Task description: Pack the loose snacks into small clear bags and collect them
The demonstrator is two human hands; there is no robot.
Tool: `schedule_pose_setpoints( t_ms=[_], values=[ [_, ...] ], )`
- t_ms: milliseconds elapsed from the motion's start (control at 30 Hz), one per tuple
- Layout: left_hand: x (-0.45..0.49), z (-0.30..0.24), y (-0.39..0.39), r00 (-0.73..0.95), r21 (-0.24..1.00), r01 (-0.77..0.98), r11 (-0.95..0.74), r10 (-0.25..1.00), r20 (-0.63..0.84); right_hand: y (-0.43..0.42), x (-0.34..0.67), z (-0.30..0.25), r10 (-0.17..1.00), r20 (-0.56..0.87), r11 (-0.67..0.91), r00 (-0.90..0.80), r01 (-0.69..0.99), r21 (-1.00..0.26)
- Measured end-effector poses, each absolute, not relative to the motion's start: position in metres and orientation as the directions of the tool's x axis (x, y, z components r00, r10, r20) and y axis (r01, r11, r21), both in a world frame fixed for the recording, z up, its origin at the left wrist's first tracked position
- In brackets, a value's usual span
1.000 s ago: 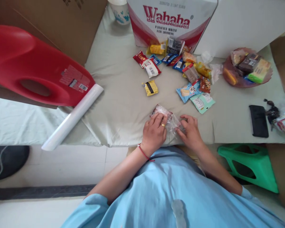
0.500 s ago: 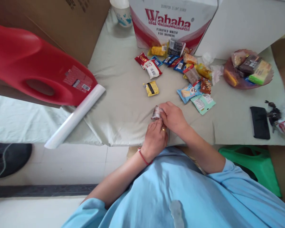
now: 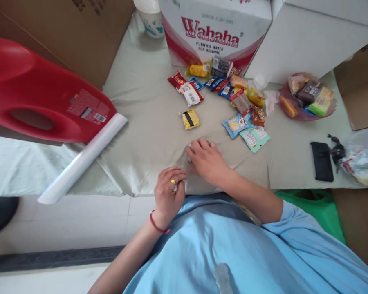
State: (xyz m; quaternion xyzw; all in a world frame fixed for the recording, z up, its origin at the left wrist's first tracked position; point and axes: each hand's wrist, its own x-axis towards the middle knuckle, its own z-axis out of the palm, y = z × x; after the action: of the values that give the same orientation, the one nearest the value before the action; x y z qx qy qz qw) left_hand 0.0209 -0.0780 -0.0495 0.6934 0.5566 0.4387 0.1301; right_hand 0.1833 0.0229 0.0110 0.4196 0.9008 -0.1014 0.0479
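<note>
My right hand (image 3: 207, 162) rests at the cloth with bent fingers around a small wrapped snack (image 3: 189, 158), and most of the snack is hidden beneath them. Only a bit of its shiny wrapper shows by the fingertips. To the left and nearer the table's front edge is my left hand (image 3: 170, 190), apart from the other, with loosely bent fingers and nothing visible in it. A yellow packet with a black band (image 3: 190, 119) lies just beyond the hands. Farther right are a light blue snack packet (image 3: 237, 124) and a mint-green packet (image 3: 255, 138).
Several wrapped snacks lie before a Wahaba-style water carton (image 3: 216, 24). A pink bowl (image 3: 286, 107) of snacks, a black phone (image 3: 322, 161) and a clear bag (image 3: 362, 157) are at right. A red jug (image 3: 58, 102) and white roll (image 3: 82, 159) occupy the left.
My hands have separated: the left hand has let go and moved left, toward the table's edge. My right hand now covers the snack from above, lower at the cloth. The view has shifted slightly.
</note>
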Motion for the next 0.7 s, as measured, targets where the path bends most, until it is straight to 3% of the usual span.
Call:
schedule_pose_setpoints(
  t_ms=[100,167,267,333,367,433,500,600,700],
  values=[
    [0.022,-0.042,-0.068,-0.077,0.719,0.627,-0.298,0.895,0.439,0.033,0.185,0.010,0.754,-0.181,0.610,-0.631,0.775,-0.164],
    [0.024,-0.037,-0.062,-0.116,0.763,0.591,-0.261,0.909,0.401,0.041,0.195,0.009,0.800,-0.166,0.530,-0.576,0.809,-0.252],
    [0.031,-0.034,-0.055,-0.184,0.881,0.460,-0.108,0.959,0.214,0.049,0.222,0.005,0.876,-0.094,0.328,-0.472,0.729,-0.600],
    [0.041,-0.035,-0.049,-0.185,0.966,0.250,0.068,0.982,-0.021,0.047,0.241,-0.001,0.909,-0.082,0.124,-0.408,0.454,-0.882],
    [0.048,-0.036,-0.045,-0.143,0.980,0.114,0.165,0.979,-0.148,0.043,0.248,-0.005,0.919,-0.107,0.003,-0.379,0.278,-0.961],
    [0.062,-0.039,-0.037,0.010,0.932,-0.138,0.334,0.942,-0.336,0.032,0.256,-0.013,0.922,-0.196,-0.208,-0.334,0.000,-0.978],
    [0.075,-0.040,-0.029,0.134,0.862,-0.261,0.435,0.900,-0.414,0.019,0.260,-0.020,0.911,-0.269,-0.317,-0.313,-0.112,-0.942],
    [0.089,-0.038,-0.020,0.161,0.857,-0.249,0.451,0.892,-0.422,0.003,0.271,-0.028,0.898,-0.312,-0.373,-0.309,-0.163,-0.913],
    [0.094,-0.033,-0.016,0.258,0.916,-0.104,0.387,0.900,-0.351,-0.001,0.296,-0.030,0.888,-0.343,-0.404,-0.307,-0.162,-0.900]
  ],
)
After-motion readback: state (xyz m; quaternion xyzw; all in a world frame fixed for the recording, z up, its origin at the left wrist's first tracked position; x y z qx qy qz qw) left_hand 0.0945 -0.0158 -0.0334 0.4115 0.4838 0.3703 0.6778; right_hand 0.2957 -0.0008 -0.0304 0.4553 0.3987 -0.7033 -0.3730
